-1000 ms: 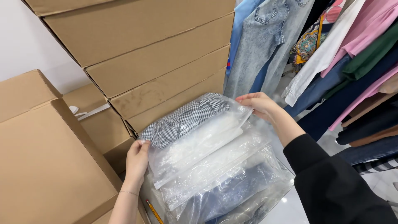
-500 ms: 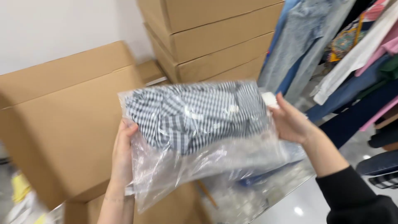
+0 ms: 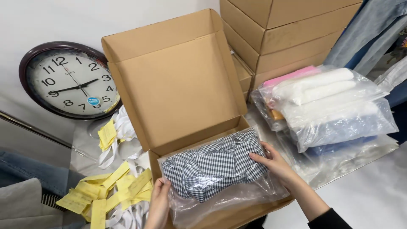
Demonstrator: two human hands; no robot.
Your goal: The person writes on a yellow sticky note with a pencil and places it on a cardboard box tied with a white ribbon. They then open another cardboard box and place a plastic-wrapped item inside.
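Note:
A clear plastic bag with a folded black-and-white checked garment (image 3: 214, 167) lies in an open brown cardboard box (image 3: 178, 89) whose lid stands up at the back. My left hand (image 3: 159, 202) grips the bag's near left corner. My right hand (image 3: 273, 163) presses on the bag's right side, fingers on the checked cloth. Loose plastic from the bag hangs over the box's front edge.
A stack of bagged white, pink and blue garments (image 3: 328, 106) lies to the right on a glass surface. Closed cardboard boxes (image 3: 280, 38) are piled behind. A round wall clock (image 3: 70, 80) leans at the left, with yellow slips (image 3: 112, 188) and white straps below it.
The checked bag was lifted off the pile of bagged garments, carried left through the air, and now lies in the open box. The view has swung left.

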